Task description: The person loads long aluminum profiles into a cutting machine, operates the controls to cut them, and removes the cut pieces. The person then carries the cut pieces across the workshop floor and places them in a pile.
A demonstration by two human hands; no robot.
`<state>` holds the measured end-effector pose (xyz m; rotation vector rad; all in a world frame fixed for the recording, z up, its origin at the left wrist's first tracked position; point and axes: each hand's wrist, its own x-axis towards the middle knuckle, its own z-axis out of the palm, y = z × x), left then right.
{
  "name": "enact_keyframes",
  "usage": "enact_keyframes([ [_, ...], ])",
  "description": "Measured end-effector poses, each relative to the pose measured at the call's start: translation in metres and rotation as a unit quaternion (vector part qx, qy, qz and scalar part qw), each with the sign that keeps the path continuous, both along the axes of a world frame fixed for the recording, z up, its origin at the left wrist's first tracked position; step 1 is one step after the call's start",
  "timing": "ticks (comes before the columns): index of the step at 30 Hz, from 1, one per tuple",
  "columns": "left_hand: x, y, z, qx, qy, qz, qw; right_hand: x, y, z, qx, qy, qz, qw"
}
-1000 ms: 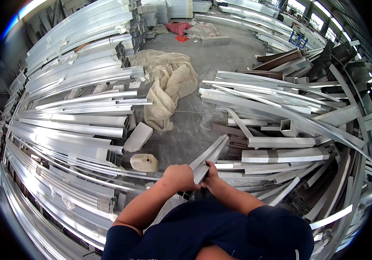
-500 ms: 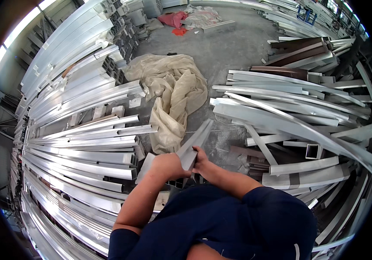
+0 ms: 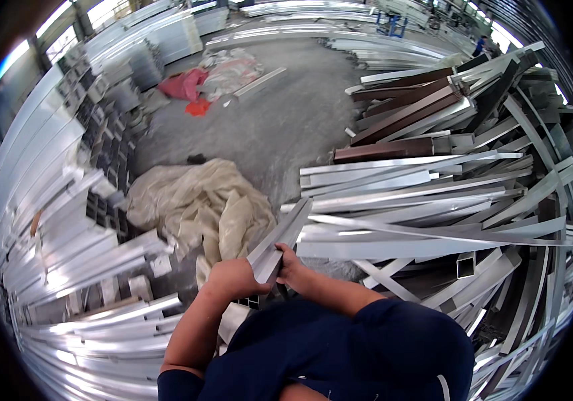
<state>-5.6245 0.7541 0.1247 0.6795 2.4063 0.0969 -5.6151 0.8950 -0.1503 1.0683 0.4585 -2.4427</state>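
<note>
Between two heaps of metal strips: left hand (image 3: 233,277) and right hand (image 3: 293,266) both clenched round near end of short metal bar (image 3: 278,240), far end angled up toward right-hand pile (image 3: 433,207). Beige sheet (image 3: 196,204) just beyond on floor. Advice: keep both grips firm, watch sharp cut edge, swing far end wide of jutting strips.

- Ahead, bare concrete floor (image 3: 280,127) runs open up the middle.
- Left: stacked aluminium profiles (image 3: 66,234) wall that side.
- Right: tangled metal strips (image 3: 433,207), ends jutting toward centre.
- Crumpled beige tarp (image 3: 193,200) lies in front of the hands, narrowing the gap between the piles.
</note>
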Motion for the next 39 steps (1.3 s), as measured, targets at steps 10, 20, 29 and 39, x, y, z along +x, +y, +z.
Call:
enact_keyframes([
  [10, -0.308, 0.117, -0.034, 0.001, 0.000, -0.136, 0.991, -0.264, 0.093, 0.008, -0.045, 0.019, -0.172, 0.984],
  [20, -0.562, 0.261, -0.004, -0.092, 0.021, -0.163, 0.982, -0.530, 0.211, 0.015, -0.085, -0.003, -0.162, 0.983],
  [29, -0.789, 0.404, -0.043, -0.102, -0.019, -0.262, 0.959, -0.720, 0.358, -0.009, -0.030, -0.077, -0.263, 0.961],
  [39, -1.021, 0.597, -0.033, -0.077, -0.013, -0.395, 0.915, -0.924, 0.541, 0.006, 0.002, -0.114, -0.359, 0.926],
])
